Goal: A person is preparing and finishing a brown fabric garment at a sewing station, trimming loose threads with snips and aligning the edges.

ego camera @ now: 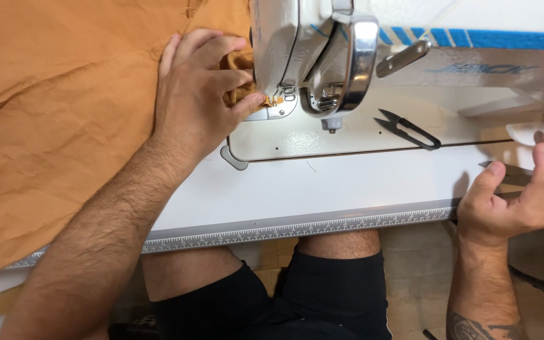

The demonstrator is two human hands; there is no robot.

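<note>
Left hand (193, 94) pins orange cloth (51, 126) flat at the sewing machine (322, 56) needle, seam barely begun; right hand (524, 189) open, empty, well clear of snips (407, 129).

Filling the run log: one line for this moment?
left hand: pressing orange fabric at sewing machine | right hand: open, empty | thread snips: on bed
</note>
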